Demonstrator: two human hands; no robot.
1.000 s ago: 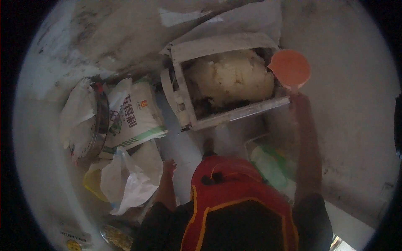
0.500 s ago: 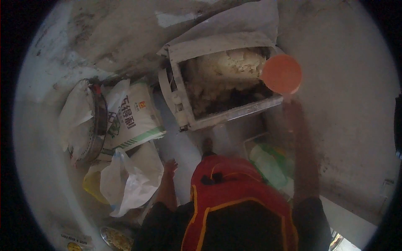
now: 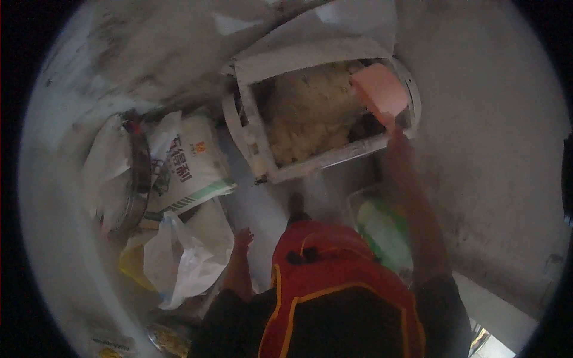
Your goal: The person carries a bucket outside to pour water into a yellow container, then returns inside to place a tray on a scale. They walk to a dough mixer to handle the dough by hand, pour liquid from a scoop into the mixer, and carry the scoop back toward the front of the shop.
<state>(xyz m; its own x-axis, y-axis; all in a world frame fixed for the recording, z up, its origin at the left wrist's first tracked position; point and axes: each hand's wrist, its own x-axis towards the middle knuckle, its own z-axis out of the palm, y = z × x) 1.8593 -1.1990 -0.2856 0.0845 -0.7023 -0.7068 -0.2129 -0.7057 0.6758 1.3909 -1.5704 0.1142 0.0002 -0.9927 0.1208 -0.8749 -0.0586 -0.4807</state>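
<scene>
My right hand [image 3: 397,142] is closed around the handle of a pink-orange plastic water ladle [image 3: 391,92]. The ladle is tilted over the right side of a dough mixer's trough [image 3: 334,167]. Whether anything is in the ladle cannot be made out. Inside the trough lies a pale, lumpy mass of dough [image 3: 304,113], blurred in this frame. My left hand [image 3: 243,237] hangs low at my left side with its fingers apart, holding nothing. It is nearest to a white plastic bag [image 3: 197,256].
A printed white flour sack [image 3: 194,161] and a round sieve [image 3: 140,173] stand left of the mixer. Close to my right leg is a container with a green-and-white bag [image 3: 382,230]. A wall [image 3: 489,149] rises on the right.
My right hand has moved left and slightly inward with the ladle, which has tipped over the trough. Pale material now covers more of the trough's front. My left hand stays in place.
</scene>
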